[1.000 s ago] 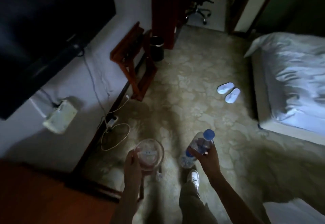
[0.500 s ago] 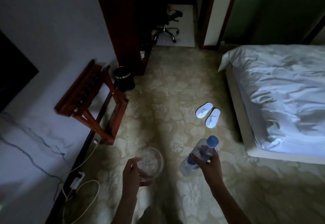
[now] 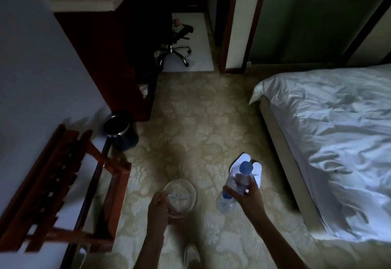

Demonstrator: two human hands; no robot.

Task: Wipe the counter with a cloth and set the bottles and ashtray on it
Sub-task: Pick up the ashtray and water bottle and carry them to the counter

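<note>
L hand (image 3: 158, 205) grips glass ashtray (image 3: 179, 198) by its near-left rim; R hand (image 3: 248, 196) clasps bottle (image 3: 236, 185), cap tilted far, both over carpet (image 3: 190, 120). Risk: ashtray slips from edge hold, room dim.

The room is dim, so detail is scarce. The white bed with rumpled sheets (image 3: 330, 142) runs off the right edge. The folding dark-red wooden luggage rack (image 3: 61, 194) is smeared by motion and cut by the left edge. The 2 white slippers (image 3: 257, 173) lie partly behind the clear plastic bottle with a blue cap (image 3: 237, 184), whose label is too blurred to read. The left hand (image 3: 158, 207) covers the near rim of the round clear glass ashtray (image 3: 179, 196); its printed mark is illegible. Both forearms leave the bottom edge.
</note>
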